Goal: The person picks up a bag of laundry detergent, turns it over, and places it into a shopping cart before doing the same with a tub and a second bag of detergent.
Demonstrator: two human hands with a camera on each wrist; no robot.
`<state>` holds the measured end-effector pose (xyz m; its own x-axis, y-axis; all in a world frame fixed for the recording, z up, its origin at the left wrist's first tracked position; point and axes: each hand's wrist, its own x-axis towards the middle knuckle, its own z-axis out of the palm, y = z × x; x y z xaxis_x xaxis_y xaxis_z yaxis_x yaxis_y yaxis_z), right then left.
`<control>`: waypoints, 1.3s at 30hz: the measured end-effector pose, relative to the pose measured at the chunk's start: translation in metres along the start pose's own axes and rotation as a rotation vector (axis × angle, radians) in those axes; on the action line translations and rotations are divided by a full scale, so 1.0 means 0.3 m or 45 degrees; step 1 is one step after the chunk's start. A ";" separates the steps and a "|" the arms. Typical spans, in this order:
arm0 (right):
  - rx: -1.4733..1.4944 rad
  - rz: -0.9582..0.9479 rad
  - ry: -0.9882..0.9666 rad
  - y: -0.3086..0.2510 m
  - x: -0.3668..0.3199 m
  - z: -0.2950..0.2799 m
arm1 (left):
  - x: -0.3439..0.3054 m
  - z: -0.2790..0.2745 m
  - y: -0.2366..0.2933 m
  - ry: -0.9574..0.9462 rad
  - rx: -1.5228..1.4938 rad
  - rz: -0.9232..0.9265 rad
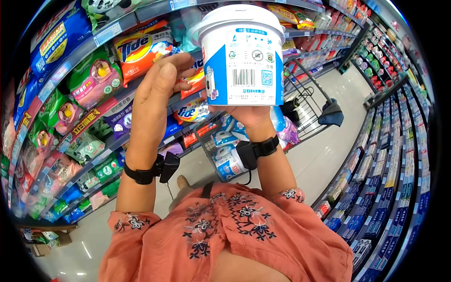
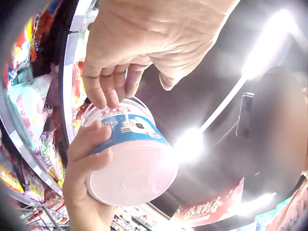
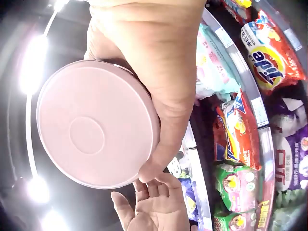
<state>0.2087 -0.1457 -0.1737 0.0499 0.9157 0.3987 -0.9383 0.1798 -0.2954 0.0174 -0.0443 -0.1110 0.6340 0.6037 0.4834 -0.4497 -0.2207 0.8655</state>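
A white and blue lidded tub point(image 1: 242, 61) is upright in the head view, its barcode side facing the camera. My right hand point(image 1: 253, 116) grips it from below; the right wrist view shows that hand point(image 3: 159, 62) curled round the side of the tub point(image 3: 96, 125), whose pale base faces the camera. Beside the tub, my left hand point(image 1: 162, 87) is raised with fingers loosely extended. In the left wrist view the left hand point(image 2: 154, 38) hangs near the rim of the tub point(image 2: 132, 168); whether its fingertips touch is unclear. The right hand point(image 2: 89, 178) has fingers on the tub's side.
Shelves of detergent bags, including an orange Tide bag point(image 1: 143, 49), line the left. A wire shopping cart point(image 1: 312, 120) with blue-and-white packs point(image 1: 228, 160) stands below and behind the tub. Shelves of small boxes point(image 1: 376, 178) curve along the right, across the pale floor point(image 1: 319, 157).
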 end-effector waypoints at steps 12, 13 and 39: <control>0.047 0.012 0.004 -0.018 0.015 -0.045 | -0.028 0.038 -0.004 -0.093 -0.014 -0.029; 0.079 0.020 -0.021 -0.020 0.016 -0.044 | -0.029 0.038 -0.003 -0.101 -0.011 -0.032; -0.099 -0.134 0.092 -0.052 0.013 0.020 | -0.063 0.070 0.070 -0.129 0.182 0.017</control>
<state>0.2214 -0.1470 -0.1622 0.1739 0.9131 0.3687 -0.8974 0.3011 -0.3225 0.0092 -0.0765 -0.0991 0.6920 0.5212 0.4994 -0.3690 -0.3392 0.8653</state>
